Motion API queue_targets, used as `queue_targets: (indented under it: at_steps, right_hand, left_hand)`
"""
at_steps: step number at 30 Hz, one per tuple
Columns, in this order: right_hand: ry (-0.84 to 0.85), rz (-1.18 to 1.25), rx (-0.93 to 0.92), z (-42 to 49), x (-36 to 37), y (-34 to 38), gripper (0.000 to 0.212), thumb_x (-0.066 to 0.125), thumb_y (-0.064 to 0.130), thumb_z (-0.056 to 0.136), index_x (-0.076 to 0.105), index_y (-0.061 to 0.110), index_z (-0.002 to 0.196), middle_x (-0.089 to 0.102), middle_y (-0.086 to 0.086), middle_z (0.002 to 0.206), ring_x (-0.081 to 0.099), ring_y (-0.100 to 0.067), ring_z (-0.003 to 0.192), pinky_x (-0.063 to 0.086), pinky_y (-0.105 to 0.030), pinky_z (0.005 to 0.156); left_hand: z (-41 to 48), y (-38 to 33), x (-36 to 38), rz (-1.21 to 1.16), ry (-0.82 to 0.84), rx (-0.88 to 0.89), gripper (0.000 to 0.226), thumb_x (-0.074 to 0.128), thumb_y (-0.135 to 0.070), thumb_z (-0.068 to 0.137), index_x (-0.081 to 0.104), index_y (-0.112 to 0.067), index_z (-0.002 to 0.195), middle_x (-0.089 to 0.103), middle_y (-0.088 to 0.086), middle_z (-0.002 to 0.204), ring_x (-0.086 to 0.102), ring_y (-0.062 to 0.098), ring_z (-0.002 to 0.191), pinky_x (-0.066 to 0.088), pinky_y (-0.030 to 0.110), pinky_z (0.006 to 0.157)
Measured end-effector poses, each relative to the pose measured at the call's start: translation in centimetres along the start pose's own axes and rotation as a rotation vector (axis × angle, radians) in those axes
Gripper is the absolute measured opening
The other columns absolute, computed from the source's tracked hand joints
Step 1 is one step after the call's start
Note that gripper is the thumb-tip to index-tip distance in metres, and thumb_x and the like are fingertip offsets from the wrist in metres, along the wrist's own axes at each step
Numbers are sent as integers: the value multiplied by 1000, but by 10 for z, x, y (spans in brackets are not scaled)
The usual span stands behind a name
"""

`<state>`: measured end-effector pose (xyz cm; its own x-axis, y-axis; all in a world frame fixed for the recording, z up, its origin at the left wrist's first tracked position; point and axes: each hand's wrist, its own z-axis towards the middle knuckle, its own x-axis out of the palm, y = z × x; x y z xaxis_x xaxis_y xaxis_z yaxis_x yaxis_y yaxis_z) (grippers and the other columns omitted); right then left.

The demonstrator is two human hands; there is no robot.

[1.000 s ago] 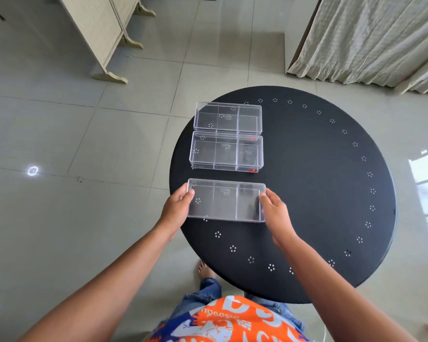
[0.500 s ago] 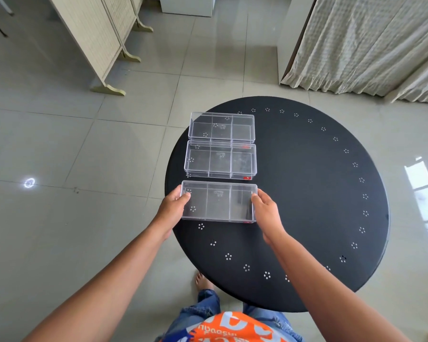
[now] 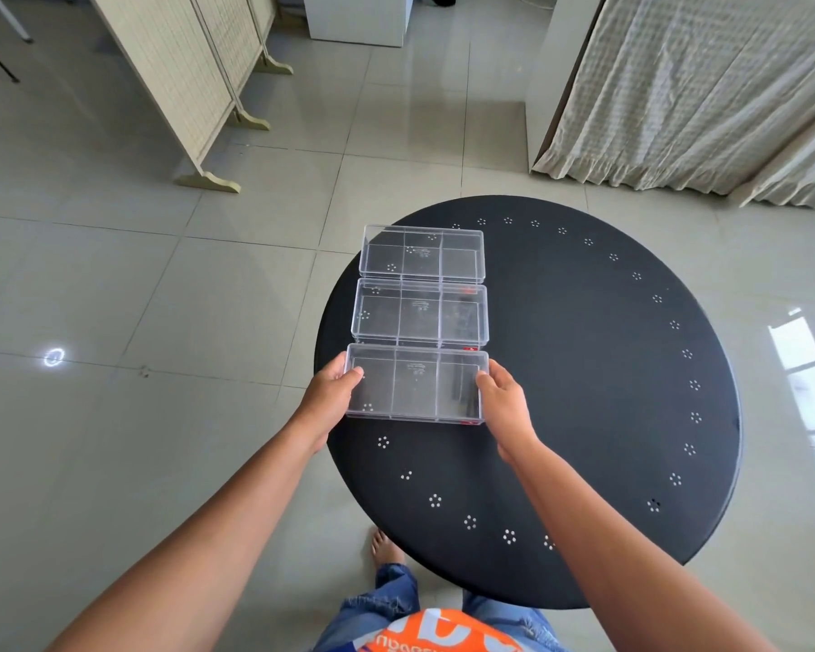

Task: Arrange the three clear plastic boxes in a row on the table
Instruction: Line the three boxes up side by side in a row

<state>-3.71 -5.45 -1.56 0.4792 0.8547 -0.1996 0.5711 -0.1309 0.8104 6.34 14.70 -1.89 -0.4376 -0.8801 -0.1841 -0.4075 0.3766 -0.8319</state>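
Nearest box (image 3: 415, 385) gripped endwise by left hand (image 3: 331, 395), right hand (image 3: 504, 400), contents unclear

A home room: tiled floor (image 3: 161, 284), folding screen (image 3: 184, 72), curtain (image 3: 702, 87)

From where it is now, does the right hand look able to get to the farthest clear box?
Probably yes: the right hand grips the nearest box, but the table beside the row up to the farthest box is bare.

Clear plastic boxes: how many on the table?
3, in a line running away from the person on the black round table: far box, middle box, near box held between left hand and right hand. None look hidden.
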Motion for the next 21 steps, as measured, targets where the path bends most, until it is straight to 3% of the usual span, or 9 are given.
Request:
queue_targets:
  at_steps: [4, 8, 11, 15, 18, 21]
  right_hand:
    - [1, 9, -1, 1, 1, 3, 37, 36, 14, 100, 68, 29, 110, 73, 16, 98, 68, -2, 88, 50, -10, 63]
    - [-7, -7, -3, 5, 1, -1, 37, 36, 14, 99, 69, 29, 108, 73, 15, 96, 66, -7, 87, 53, -21, 77]
    - [-9, -21, -8, 7, 1, -2, 36, 36, 15, 99, 68, 30, 108, 73, 15, 96, 65, -6, 87, 52, -18, 75]
    - [-8, -25, -8, 8, 1, -2, 36, 37, 15, 100, 68, 33, 104, 73, 20, 93, 67, -1, 86, 49, -15, 69]
    - [-8, -29, -13, 9, 1, -3, 36, 36, 14, 100, 69, 29, 108, 74, 18, 93, 67, -2, 86, 49, -12, 68]
    - [-5, -20, -15, 10, 1, -5, 37, 36, 14, 100, 68, 29, 109, 74, 18, 94, 67, 0, 85, 48, -10, 64]
  left_hand:
    - [6, 4, -3, 9, 6, 4, 30, 43, -15, 101, 56, -33, 122, 61, -24, 110, 54, 6, 116, 37, 26, 105]
    - [7, 2, -4, 12, 7, -4, 44, 44, -16, 102, 43, -17, 146, 53, -11, 133, 46, 6, 128, 32, 22, 104]
    - [9, 3, -3, 15, 8, -2, 47, 44, -16, 101, 39, -18, 148, 50, -8, 140, 43, 6, 131, 30, 22, 107]
    - [10, 3, -2, 6, -8, -3, 48, 44, -14, 102, 37, -16, 149, 46, -11, 134, 40, 1, 122, 28, 20, 102]
    - [14, 7, -4, 26, -8, -19, 52, 46, -19, 101, 33, -18, 151, 43, -8, 148, 40, 7, 134, 29, 27, 112]
    - [16, 11, -5, 33, -4, -25, 52, 47, -20, 100, 34, -18, 151, 44, -2, 151, 40, 10, 137, 29, 28, 113]
